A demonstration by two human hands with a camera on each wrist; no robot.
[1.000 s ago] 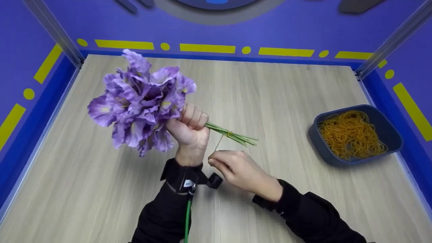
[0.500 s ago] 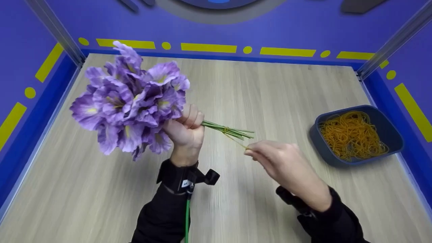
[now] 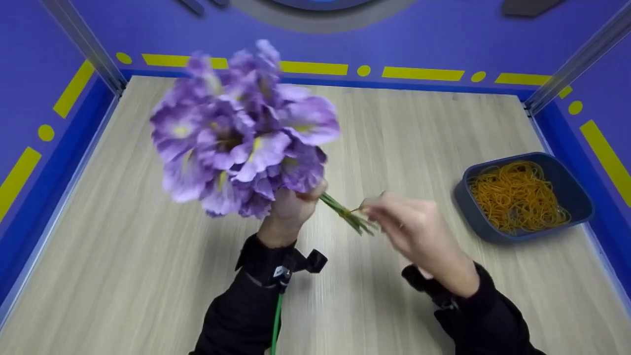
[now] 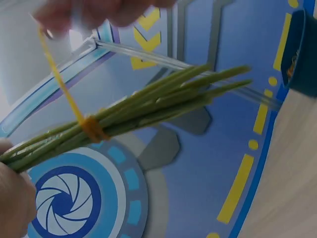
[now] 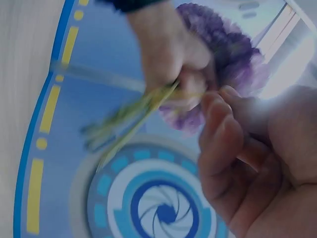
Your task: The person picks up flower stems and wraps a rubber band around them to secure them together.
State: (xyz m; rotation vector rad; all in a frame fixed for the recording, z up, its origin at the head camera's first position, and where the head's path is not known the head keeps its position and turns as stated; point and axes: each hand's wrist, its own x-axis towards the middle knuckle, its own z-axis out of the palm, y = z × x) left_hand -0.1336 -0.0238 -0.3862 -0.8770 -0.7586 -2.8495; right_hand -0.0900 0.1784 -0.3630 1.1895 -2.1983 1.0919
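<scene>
My left hand (image 3: 292, 209) grips the green stems just below the purple flowers (image 3: 246, 138), whose heads cover part of it. A yellow rubber band (image 4: 93, 129) is wound round the bundled stems (image 4: 158, 101) beyond the fist. One loop of it is stretched away from the stems, and my right hand (image 3: 419, 229) pinches its end between thumb and fingertips. In the right wrist view the stems (image 5: 119, 119) are blurred, with the pinching fingers (image 5: 218, 114) close to the band.
A dark grey-blue bin (image 3: 574, 197) holding many yellow-orange rubber bands (image 3: 515, 197) stands at the right of the wooden table (image 3: 394, 148). Blue panels with yellow marks enclose the table at the back and sides. A green cable (image 3: 277, 315) runs along the left sleeve.
The flowers and left hand have swung to the right, and the stem ends now point more downward. My right hand moved right, pulling the band, and is now nearer the stems with it.
</scene>
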